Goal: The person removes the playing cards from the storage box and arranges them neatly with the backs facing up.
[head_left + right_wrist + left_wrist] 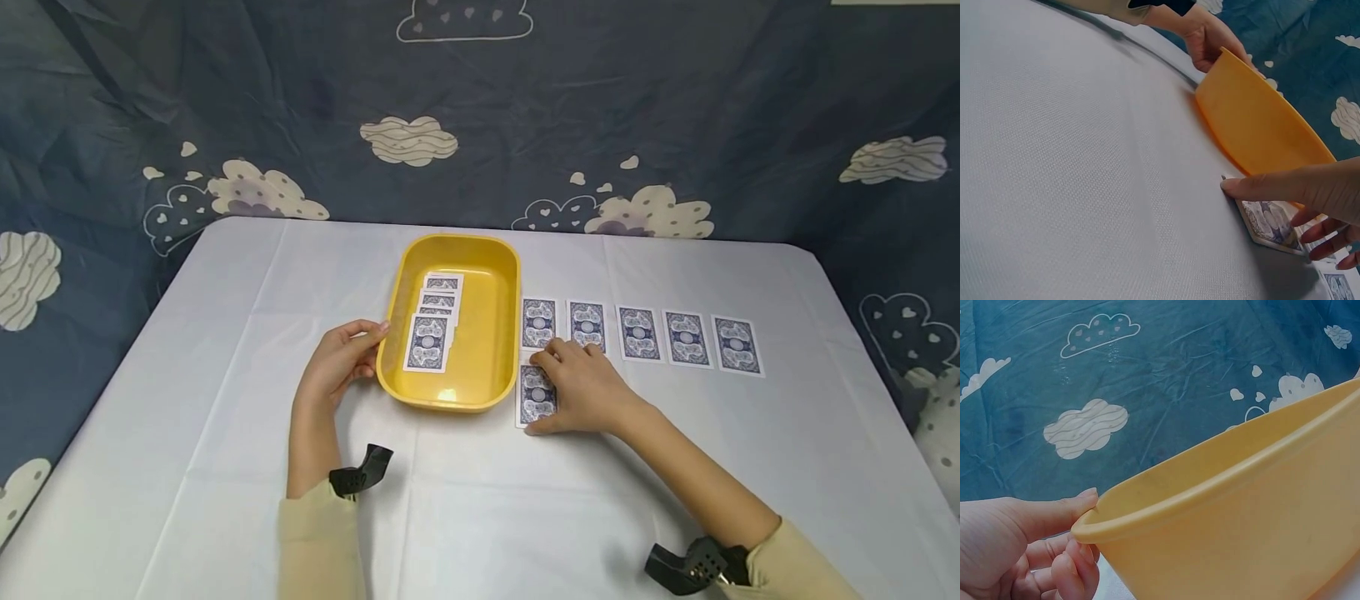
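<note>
My left hand (337, 362) pinches the left rim of a yellow plastic tray (491, 333), its thumb (1063, 512) over the edge and fingers curled beneath. Inside the tray, several blue-backed playing cards (429, 342) lie overlapping in a column, face down. To the tray's right, my right hand (585, 387) grips a face-down playing card (536, 396) by its edges, thumb at the near end and fingertips at the far end. In the right wrist view, that card (1269, 225) sits close beside the tray wall, partly covered by the fingers.
A row of several face-down cards (639, 333) runs rightward from the tray, behind my right hand. White cloth covers the table (225, 458). A dark blue curtain with cloud prints (480, 92) hangs along the back. Each wrist wears a black camera mount (362, 472).
</note>
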`<state>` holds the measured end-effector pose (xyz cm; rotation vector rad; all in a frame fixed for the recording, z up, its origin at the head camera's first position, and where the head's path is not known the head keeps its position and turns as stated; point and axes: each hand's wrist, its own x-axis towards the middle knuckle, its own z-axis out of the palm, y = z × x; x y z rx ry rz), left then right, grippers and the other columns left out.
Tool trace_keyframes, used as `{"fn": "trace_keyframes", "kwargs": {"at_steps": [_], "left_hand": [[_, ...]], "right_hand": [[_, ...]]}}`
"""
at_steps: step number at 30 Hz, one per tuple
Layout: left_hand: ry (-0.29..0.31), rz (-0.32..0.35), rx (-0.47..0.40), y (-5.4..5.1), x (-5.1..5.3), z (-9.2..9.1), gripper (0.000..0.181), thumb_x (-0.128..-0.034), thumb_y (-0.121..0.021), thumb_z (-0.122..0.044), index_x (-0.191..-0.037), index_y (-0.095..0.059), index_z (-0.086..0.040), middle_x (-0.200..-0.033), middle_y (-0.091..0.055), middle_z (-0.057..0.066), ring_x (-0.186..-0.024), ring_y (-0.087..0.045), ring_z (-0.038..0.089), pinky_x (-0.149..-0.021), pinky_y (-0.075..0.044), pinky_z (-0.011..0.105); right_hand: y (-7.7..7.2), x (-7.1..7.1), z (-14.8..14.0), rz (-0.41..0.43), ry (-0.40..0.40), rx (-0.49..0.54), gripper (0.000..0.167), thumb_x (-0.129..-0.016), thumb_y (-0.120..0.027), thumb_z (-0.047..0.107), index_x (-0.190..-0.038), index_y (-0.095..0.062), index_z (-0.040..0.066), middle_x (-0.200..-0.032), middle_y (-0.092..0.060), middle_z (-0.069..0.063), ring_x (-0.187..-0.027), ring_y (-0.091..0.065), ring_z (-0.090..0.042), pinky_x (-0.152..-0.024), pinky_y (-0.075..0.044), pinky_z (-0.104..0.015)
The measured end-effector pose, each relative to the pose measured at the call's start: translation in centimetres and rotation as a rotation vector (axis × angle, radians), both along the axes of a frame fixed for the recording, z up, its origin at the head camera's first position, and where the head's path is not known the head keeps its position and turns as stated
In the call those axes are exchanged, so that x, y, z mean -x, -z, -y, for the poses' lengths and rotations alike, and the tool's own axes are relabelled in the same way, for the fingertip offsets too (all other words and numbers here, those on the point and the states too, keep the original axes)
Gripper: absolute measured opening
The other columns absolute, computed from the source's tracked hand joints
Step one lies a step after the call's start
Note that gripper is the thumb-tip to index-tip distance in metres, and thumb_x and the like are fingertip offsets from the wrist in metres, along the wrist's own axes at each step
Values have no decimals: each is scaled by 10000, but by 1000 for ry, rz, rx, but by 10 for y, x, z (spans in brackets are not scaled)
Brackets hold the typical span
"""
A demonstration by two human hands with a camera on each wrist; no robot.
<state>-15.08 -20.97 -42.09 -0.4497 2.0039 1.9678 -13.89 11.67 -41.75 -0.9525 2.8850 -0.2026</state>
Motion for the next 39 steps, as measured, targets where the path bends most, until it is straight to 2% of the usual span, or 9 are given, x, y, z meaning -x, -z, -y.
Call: {"fn": "trace_keyframes", "kwargs": {"at_steps": [4, 9, 14, 17, 22, 27, 33, 39], "left_hand": [[1, 4, -5, -1, 0, 0, 293, -882, -632, -292, -1002, -552, -37, -591, -544, -43, -456, -485, 55, -433, -431, 167], [1, 1, -6, 0, 0, 1, 292, -882, -631, -296, -998, -551, -40, -589, -548, -41, -453, -487, 55, -433, -433, 169], [8, -2, -17, 2, 1, 0, 335, -886, -627, -294, -1033, -541, -6, -584, -542, -43, -446, -480, 50, -432, -433, 168], [11, -3, -21, 2, 1, -1, 354, -888, -625, -289, -1054, -536, 11, -579, -538, -44, -440, -475, 48, -430, -434, 168], [2, -2, -9, 2, 1, -1, 350, -889, -623, -295, -1056, -544, 2, -590, -548, -39, -441, -478, 50, -429, -433, 167], [3, -3, -17, 3, 1, 1, 364, -879, -634, -306, -1052, -546, 2, -595, -554, -41, -445, -481, 47, -430, -434, 167], [-1, -2, -6, 3, 1, 2, 384, -879, -634, -310, -1070, -546, 11, -590, -548, -44, -440, -475, 50, -429, -435, 169], [2, 4, 20, 1, 3, 0, 345, -878, -633, -320, -1037, -554, -24, -589, -537, -32, -443, -465, 57, -417, -429, 175]], "right_hand": [[0, -1, 0, 8, 8, 7, 919, -521, -753, 674, -1188, -557, 74, -1094, -540, -87, -1009, -498, -229, -854, -391, -496], [-2, -2, 1, 7, 12, 6, 930, -514, -757, 677, -1190, -561, 70, -1068, -543, -81, -988, -497, -219, -845, -396, -481], [-8, -1, -4, 19, 53, 38, 931, -498, -763, 684, -1190, -567, 92, -1084, -539, -87, -969, -516, -253, -830, -408, -470], [-16, 1, -9, 25, 95, 84, 928, -498, -764, 689, -1198, -566, 113, -1104, -529, -83, -971, -513, -261, -823, -420, -443], [-32, 12, -12, -27, 144, 162, 875, -546, -739, 694, -1196, -572, 134, -1116, -519, -93, -948, -505, -268, -823, -449, -440], [-49, 22, 4, -68, 167, 178, 873, -567, -644, 781, -1192, -584, 174, -1135, -520, -82, -898, -529, -286, -775, -476, -440], [-60, 31, 35, -106, 130, 145, 822, -585, -629, 781, -1162, -593, 197, -1132, -513, -52, -911, -505, -248, -783, -455, -396], [-52, 38, 72, -119, -3, 110, 823, -608, -588, 798, -1156, -593, 184, -1123, -498, -57, -904, -480, -232, -772, -438, -365]]}}
